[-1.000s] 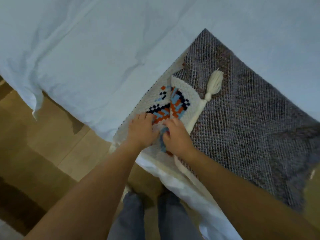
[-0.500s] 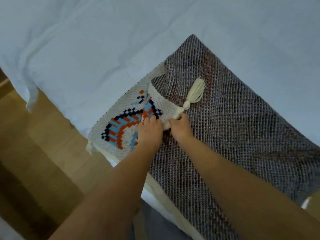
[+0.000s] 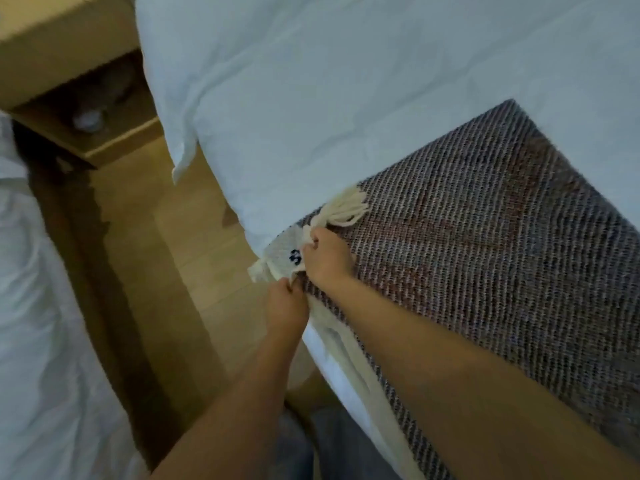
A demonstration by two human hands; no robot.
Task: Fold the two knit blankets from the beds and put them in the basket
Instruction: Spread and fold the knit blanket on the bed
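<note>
Left of the bed (image 3: 329, 81), across a strip of wooden floor (image 3: 166, 254), lies a second bed (image 3: 41, 306) in white covers. A wooden nightstand (image 3: 69, 64) stands off the bed's far left corner.

At the bed's near edge my left hand (image 3: 287, 306) pinches the cream border of the knit blanket (image 3: 485, 254) where it drops over the side, fingers narrow and closed on the cloth. Just beside it, on the bed, my right hand (image 3: 325, 259) curls its fingers round the blanket's turned-over corner, at the base of a cream tassel (image 3: 346, 207) that fans out beyond the knuckles. A sliver of the patterned face shows beside this hand.

To the right, the blanket lies spread over the bed's near right part, grey-brown reverse side up. No basket is in view.

Handling, as I judge it: the knit is soft, limp and loosely stretchy, so it will sag and skew if lifted by one point. The firm cream border and the corners are the places to hold, not the tassel, whose yarn could pull loose.
</note>
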